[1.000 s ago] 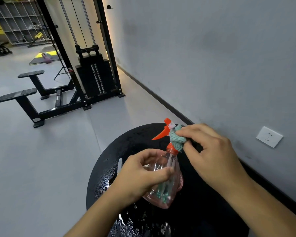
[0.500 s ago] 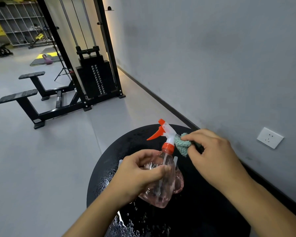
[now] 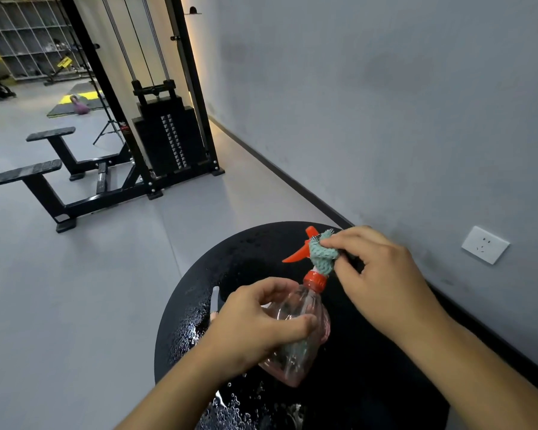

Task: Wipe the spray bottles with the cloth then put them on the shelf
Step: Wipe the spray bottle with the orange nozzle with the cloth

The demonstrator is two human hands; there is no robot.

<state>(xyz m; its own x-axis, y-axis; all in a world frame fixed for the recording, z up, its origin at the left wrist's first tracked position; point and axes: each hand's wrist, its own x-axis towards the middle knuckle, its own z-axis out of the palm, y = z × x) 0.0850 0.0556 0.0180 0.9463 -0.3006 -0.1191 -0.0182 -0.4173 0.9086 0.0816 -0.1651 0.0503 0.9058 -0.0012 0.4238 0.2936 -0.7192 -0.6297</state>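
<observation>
A clear pinkish spray bottle (image 3: 295, 346) with an orange collar and orange trigger (image 3: 296, 256) is tilted above a round black table (image 3: 236, 268). My left hand (image 3: 255, 324) grips the bottle's body. My right hand (image 3: 376, 274) pinches a bunched teal cloth (image 3: 322, 257) against the spray head, covering most of the nozzle. Part of a second object, pale and narrow, shows behind my left hand (image 3: 215, 297); what it is I cannot tell.
The black table is wet with droplets near its front (image 3: 230, 405). A grey wall with a white socket (image 3: 484, 244) runs along the right. A black cable weight machine (image 3: 165, 135) and benches (image 3: 38, 178) stand on the grey floor; grid shelving (image 3: 28, 35) is far back left.
The cloth, beside the bottle's neck half a second ago, has gone back up over the spray head. The bottle has shifted slightly in my left hand.
</observation>
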